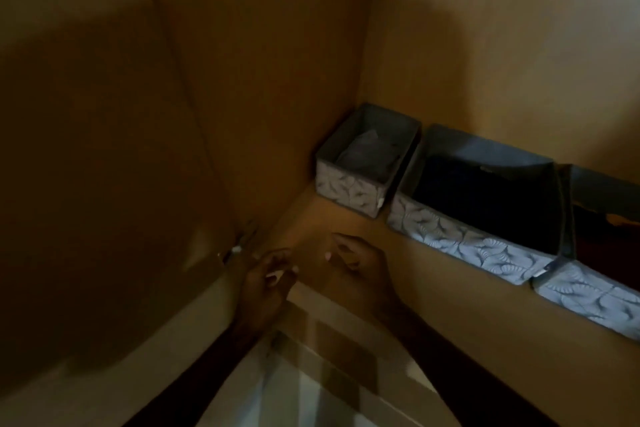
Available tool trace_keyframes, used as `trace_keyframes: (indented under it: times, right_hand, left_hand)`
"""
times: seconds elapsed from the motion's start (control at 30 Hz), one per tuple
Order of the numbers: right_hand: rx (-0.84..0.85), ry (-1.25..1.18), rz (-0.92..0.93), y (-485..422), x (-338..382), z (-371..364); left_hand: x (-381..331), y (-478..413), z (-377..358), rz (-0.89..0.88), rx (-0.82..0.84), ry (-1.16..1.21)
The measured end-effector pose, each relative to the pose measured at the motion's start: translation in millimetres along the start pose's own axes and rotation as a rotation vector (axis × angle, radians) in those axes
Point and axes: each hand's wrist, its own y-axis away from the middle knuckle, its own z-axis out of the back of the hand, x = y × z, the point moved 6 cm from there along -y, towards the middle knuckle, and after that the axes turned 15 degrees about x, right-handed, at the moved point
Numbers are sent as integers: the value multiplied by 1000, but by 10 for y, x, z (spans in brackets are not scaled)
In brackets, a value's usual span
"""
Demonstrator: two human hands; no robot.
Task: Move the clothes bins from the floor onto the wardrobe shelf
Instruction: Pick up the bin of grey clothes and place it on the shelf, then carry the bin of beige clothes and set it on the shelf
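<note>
Three grey fabric bins with a pale leaf pattern stand in a row on the wooden wardrobe shelf [433, 288]. The small bin [349, 192] sits in the back corner with folded grey cloth inside. Beside it stands a larger bin [467, 243] holding dark clothes. A third bin [588, 298] is cut off at the right edge. My left hand [263, 284] and my right hand [360, 267] hover empty over the shelf's front edge, fingers apart and loosely curled, a short way in front of the small bin.
The wardrobe's side panel [104, 149] rises on the left and the back panel [502, 45] behind the bins. A small metal fitting [235, 250] sits on the side panel near my left hand. Pale tiled floor [329, 385] shows below the shelf. The picture is dim and blurred.
</note>
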Motion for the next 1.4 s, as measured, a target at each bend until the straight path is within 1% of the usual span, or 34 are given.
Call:
trace_keyframes:
  times: [0.07,0.17,0.2,0.23,0.37,0.5,0.6,0.67,0.8,1.0,1.13,1.17,1.27,1.4]
  right_hand:
    - [43,-37,-40,99,-61,-223]
    - [183,-135,-117,304,-221,-613]
    - [272,-141,-138,405,-256,-781]
    - [323,-122,-147,456,-281,-863]
    - [575,-71,-126,718,-304,-1342]
    - [828,-10,-73,1158,-187,-1933]
    - [1002,32,-2,1606,18,-2400]
    - [1084,64,36,1870,107,-2625]
    - [1310,135,139,2721,381,-3164]
    - [1470,196,267,3833,695,-3659]
    - [1644,237,396,4824,948,-4041]
    - [1668,233,413,4950,986,-4088]
    - [1814,268,519,5662,1162,-4329]
    - [2002,321,651,6533,1340,-4673]
  left_hand:
    - [142,333,-47,42,-7,4]
    - [378,807,-9,146,-149,3]
    - [474,1063,9,191,-230,5]
    - [515,1201,23,212,-272,7]
    - [696,2025,16,319,-519,41]
    - [849,2928,-183,389,-742,134]
    - [902,3656,-328,437,-911,178]
    - [961,4069,-399,463,-1010,206]
    - [1026,5259,-676,505,-1293,249]
    - [1054,6545,-1213,532,-1502,291]
    - [1035,7525,-1729,548,-1665,323]
    - [1038,7656,-1794,555,-1680,330]
    - [1040,8290,-2199,567,-1861,367]
    - [1082,8910,-2677,594,-2096,440]
